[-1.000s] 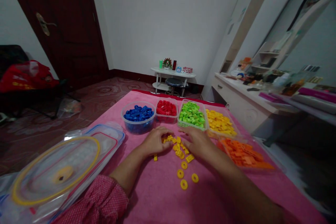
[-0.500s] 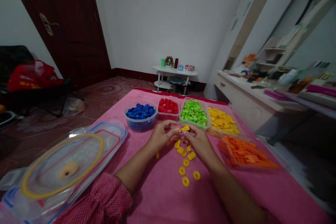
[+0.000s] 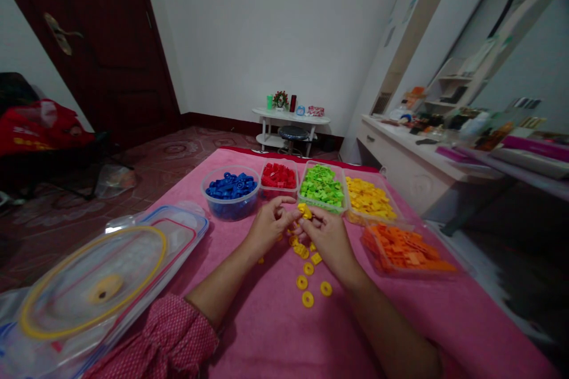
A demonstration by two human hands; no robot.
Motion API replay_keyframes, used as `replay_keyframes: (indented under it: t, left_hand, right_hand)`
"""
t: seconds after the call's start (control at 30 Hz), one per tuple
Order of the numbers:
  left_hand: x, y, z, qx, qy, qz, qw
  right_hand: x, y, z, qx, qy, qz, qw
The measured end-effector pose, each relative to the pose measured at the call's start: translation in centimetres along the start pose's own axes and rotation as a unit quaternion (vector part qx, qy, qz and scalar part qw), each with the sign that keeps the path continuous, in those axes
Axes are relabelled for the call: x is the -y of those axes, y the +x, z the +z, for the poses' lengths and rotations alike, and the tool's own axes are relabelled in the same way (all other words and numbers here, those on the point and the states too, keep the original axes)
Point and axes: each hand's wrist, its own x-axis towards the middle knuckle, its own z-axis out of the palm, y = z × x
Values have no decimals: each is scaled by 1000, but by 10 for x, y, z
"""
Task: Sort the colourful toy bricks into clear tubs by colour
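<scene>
My left hand [image 3: 268,227] and my right hand [image 3: 328,235] meet above a pink cloth [image 3: 275,331], fingers pinched together on small yellow pieces [image 3: 304,211] held between them. Under the hands lies a loose heap of yellow pieces [image 3: 301,250]. Three yellow rings [image 3: 307,299] lie nearer to me. Behind the hands stand a round tub of blue pieces [image 3: 230,190], a box of red pieces [image 3: 278,177], a box of green pieces [image 3: 322,187] and a box of yellow pieces [image 3: 368,199]. A box of orange pieces [image 3: 404,250] sits to the right.
Stacked clear container lids [image 3: 93,281] lie at the left on the cloth. A dark door [image 3: 102,47] and a red bag [image 3: 35,127] are at the left. A white side table [image 3: 291,121] stands at the back wall, a white dresser [image 3: 418,166] at the right.
Both hands rose off the heap on the cloth and came together, pinching yellow pieces just above it. The view shifted slightly.
</scene>
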Motion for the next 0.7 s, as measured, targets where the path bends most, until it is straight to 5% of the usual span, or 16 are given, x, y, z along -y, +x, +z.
replay_keyframes:
  t: [0.17, 0.27, 0.37, 0.47, 0.63, 0.7]
  left_hand:
    - [1, 8, -26, -24, 191, 52, 980]
    - [7, 13, -42, -14, 282, 22, 959]
    - [11, 15, -49, 68, 312, -19, 947]
    - [8, 13, -49, 147, 341, -35, 928]
    - [1, 8, -44, 183, 402, -46, 896]
    - [-1, 8, -43, 176, 403, -47, 897]
  right_hand:
    - [15, 26, -64, -170, -169, -29, 970]
    - [19, 47, -116, -220, -364, -59, 903]
    - [22, 60, -146, -230, -515, -50, 824]
    - [22, 60, -140, -212, -547, -50, 808]
    - [2, 38, -78, -43, -444, -66, 892]
    - [-12, 29, -52, 29, -415, -86, 905]
